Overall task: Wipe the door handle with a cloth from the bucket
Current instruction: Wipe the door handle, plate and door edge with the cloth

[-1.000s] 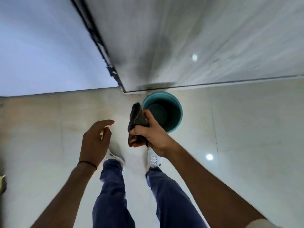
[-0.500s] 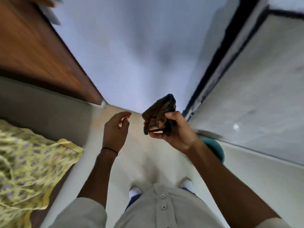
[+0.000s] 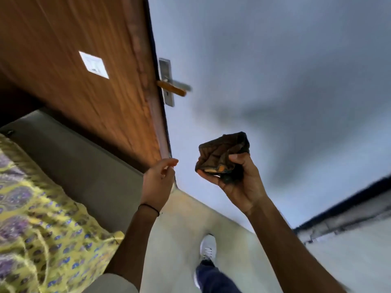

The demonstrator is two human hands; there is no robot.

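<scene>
- Right hand raised, its grip closed around a crumpled dark brown cloth, the bunch poking up and left above the fingers
- Silver lever door handle on the brown wooden door; long axis slanting right and slightly down toward the grey wall, blurred; well apart from the cloth
- Left hand loosely open, empty, fingertips by the door's edge

Dark brown cloth, crumpled wad, orange patch at lower edge, gripped in raised right hand. Door handle: lever on silver plate at wooden door edge, well above cloth, blurred.
</scene>
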